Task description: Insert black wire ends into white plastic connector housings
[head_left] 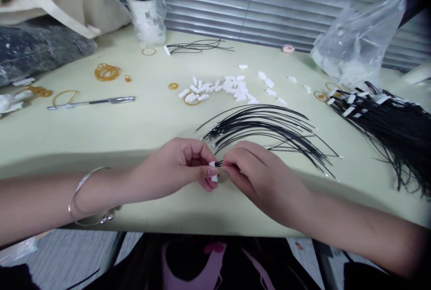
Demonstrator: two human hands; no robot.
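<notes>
While the left hand (182, 164) pinches a white connector (213, 172) and the right hand (256, 173) pinches a black wire (219, 163) at it, insertion looks underway; next needs straight seating.

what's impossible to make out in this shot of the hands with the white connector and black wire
Head view only:
- Where the wire meets the white connector: covered by the fingers of the left hand and right hand.
- Contents of the clear bag: blurred by crinkled plastic.
- Bundle of finished wires: cut off by the right edge.
- Print on the wrapped cup: too small.
</notes>
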